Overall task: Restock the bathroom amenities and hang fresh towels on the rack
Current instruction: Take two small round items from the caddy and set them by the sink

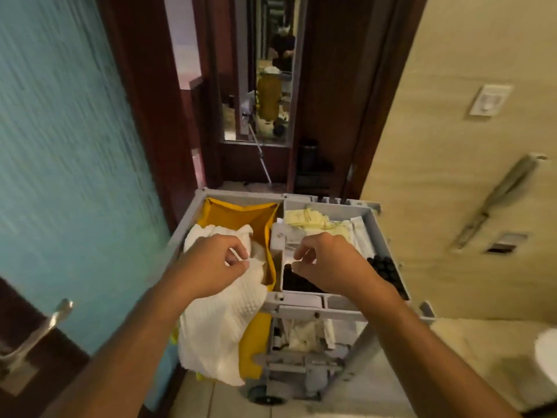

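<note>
A grey housekeeping cart (388, 236) stands before me. Its left side holds a yellow laundry bag (238, 214) with a white waffle towel (223, 321) draped over the near edge. My left hand (214, 260) hovers over that towel, pinching a small white item between thumb and fingers. My right hand (328, 260) is over the cart's tray, pinching a small clear packet. The tray holds pale yellow packets (304, 220), white sachets (360, 233) and small black bottles (388, 271).
A frosted teal glass panel (66, 152) is at the left, with a door handle (39, 330) at lower left. A dark wood doorway with a mirror (271, 86) lies ahead. A beige wall with a metal bar (497, 197) is at the right; a white basin edge (547, 351) at lower right.
</note>
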{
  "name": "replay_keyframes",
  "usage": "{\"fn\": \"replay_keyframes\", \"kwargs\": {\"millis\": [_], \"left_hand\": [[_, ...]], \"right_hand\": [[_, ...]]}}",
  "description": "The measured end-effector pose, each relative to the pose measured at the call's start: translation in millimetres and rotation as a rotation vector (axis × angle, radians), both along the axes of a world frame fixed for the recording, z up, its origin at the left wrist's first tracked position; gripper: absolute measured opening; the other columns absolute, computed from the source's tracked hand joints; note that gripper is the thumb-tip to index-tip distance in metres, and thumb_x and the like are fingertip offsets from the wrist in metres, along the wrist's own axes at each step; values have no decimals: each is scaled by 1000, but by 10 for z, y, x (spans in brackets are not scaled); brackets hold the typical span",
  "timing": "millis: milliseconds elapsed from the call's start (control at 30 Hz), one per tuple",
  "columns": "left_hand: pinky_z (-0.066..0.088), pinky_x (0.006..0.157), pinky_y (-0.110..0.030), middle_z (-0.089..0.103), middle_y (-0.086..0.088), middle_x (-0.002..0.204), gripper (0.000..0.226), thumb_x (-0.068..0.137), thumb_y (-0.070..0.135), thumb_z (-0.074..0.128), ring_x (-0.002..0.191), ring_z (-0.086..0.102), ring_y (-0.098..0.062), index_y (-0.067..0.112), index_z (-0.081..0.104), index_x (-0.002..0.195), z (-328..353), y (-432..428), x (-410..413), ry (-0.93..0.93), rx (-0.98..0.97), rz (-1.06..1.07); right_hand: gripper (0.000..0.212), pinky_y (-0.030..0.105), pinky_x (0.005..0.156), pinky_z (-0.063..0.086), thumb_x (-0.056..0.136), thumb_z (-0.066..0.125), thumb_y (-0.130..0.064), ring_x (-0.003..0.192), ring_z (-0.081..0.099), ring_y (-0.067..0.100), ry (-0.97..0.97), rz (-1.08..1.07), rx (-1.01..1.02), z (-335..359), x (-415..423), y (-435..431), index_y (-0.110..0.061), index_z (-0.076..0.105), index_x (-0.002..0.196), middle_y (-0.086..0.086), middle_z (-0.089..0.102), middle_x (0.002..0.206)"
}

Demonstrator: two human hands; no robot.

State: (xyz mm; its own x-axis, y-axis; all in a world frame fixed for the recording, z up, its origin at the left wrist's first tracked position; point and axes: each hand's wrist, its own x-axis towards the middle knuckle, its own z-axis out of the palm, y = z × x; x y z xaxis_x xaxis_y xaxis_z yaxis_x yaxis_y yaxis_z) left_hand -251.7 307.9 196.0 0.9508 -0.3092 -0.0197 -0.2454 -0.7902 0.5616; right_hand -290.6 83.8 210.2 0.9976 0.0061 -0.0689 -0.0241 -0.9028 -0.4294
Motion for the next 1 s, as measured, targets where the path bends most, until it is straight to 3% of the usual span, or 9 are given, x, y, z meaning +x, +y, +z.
{"fn": "replay_keyframes", "kwargs": {"millis": [133,367,533,733,833,1000], "left_hand": [[44,61,-20,68,12,88,5,91,36,69,80,62,-3,32,67,94,34,-149,428,13,-3,-157],[48,60,-19,70,10,88,9,95,33,66,79,65,-4,28,66,102,-54,-354,887,58,-47,-383],[53,67,-24,70,8,93,10,93,35,67,85,65,-7,29,66,102,-127,-522,1086,72,-68,-461],[46,60,-18,67,12,90,6,94,34,67,81,61,-1,32,65,99,-197,-766,1321,69,-62,-490],[44,58,-16,67,12,88,5,93,33,67,79,61,0,31,66,98,-286,-895,1434,84,-53,-495],[56,74,-28,69,10,91,5,91,34,69,85,63,-4,32,68,96,-516,-1186,1617,120,-10,-486]], "right_hand": [[13,32,79,59,93,69,-33,88,68,13,18,-175,-20,41,44,-112,-27,72,103,-6,73,100],[9,33,75,62,88,72,-35,75,69,7,52,-457,-102,60,2,-189,-30,73,95,-12,73,86],[2,16,56,40,92,71,-28,75,61,5,57,-514,-129,82,13,-228,-30,70,92,-16,64,79],[7,25,69,59,93,68,-23,78,66,8,59,-557,-89,-8,156,-392,-25,74,98,-14,67,82],[6,26,72,61,95,67,-22,79,67,8,66,-569,-69,-103,235,-576,-27,70,94,-12,68,86],[5,25,68,60,94,68,-25,76,68,9,76,-593,-18,-342,422,-974,-29,69,93,-9,70,87]]}}
